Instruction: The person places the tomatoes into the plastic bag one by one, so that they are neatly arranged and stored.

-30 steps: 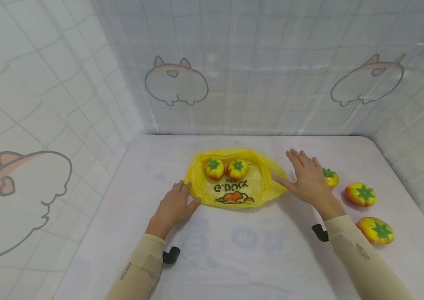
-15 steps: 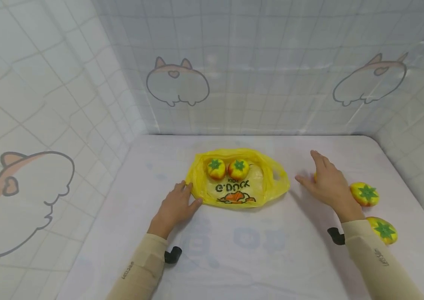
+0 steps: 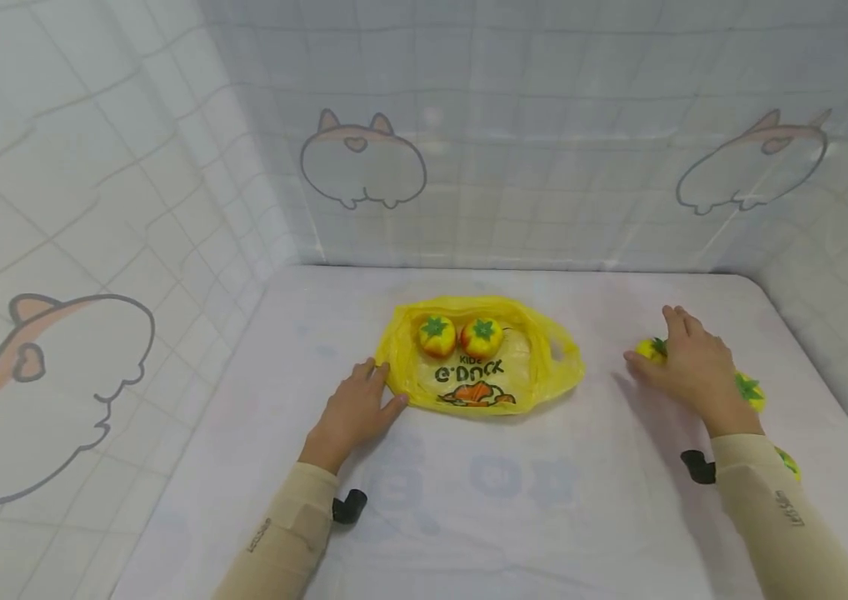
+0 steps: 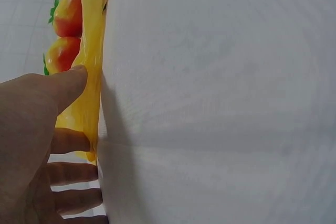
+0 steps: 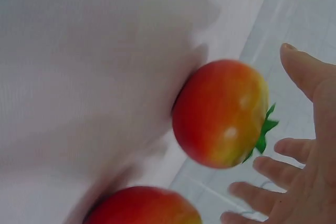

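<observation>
A thin yellow plastic bag (image 3: 555,379) with a duck print lies on the table, its mouth gaping upward. Two red-and-yellow tomato-like fruits with green star tops, one left (image 3: 436,337) and one right (image 3: 481,339), sit at its far side. My left hand (image 3: 352,412) rests on the bag's left edge, thumb and fingers extended against the plastic. At the right, my right hand (image 3: 694,367) hovers over another such fruit (image 3: 647,351), thumb on its left side and fingers spread beyond it. The right wrist view shows a gap between that hand and the fruit (image 5: 220,114).
Two more of these fruits, partly hidden by my right hand and sleeve, lie nearer me: one by the wrist (image 3: 751,392) and one beside the forearm (image 3: 789,463). A pale cloth (image 3: 499,533) covers the table. Tile-patterned curtains (image 3: 514,167) rise at the back and sides.
My right hand has moved away from the bag's right handle, rightward to the far fruit, and lowered over it. My left hand stays at the bag's left edge.
</observation>
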`<act>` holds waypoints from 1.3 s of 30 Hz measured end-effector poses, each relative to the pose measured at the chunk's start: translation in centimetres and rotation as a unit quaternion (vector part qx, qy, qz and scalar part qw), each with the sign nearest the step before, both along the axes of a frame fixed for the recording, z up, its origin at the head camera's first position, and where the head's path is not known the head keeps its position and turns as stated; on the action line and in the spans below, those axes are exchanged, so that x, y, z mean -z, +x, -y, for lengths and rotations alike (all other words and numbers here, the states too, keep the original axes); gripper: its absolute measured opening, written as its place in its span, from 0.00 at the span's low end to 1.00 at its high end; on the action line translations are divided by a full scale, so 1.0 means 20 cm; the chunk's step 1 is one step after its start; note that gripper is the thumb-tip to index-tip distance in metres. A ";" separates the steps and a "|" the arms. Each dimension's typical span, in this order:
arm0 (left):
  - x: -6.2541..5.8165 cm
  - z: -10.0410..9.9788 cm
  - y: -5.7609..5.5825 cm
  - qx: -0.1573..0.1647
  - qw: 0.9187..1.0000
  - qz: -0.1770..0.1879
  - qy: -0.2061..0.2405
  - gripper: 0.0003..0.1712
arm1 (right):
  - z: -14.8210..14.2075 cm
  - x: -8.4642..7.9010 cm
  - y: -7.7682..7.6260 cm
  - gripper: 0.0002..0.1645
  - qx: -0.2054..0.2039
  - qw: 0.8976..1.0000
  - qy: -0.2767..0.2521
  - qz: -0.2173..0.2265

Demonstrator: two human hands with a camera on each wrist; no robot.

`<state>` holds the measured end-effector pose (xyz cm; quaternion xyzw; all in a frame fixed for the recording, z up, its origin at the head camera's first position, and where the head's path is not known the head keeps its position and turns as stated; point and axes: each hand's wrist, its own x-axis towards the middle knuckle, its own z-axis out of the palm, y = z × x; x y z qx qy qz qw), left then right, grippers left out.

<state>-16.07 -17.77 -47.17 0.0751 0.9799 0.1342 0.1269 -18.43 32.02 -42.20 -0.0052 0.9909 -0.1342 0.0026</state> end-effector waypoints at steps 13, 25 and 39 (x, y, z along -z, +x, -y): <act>0.00 0.00 -0.02 -0.004 1.000 0.007 -0.003 0.48 | -0.09 0.00 -0.02 0.72 0.016 0.998 0.023 0.061; 0.00 -0.01 -0.02 -0.007 1.000 0.007 -0.001 0.48 | -0.10 0.01 -0.02 0.74 0.014 0.995 0.036 0.089; -0.01 -0.01 -0.01 -0.010 1.000 0.011 0.004 0.48 | -0.08 -0.04 -0.03 0.67 -0.008 0.991 0.048 0.127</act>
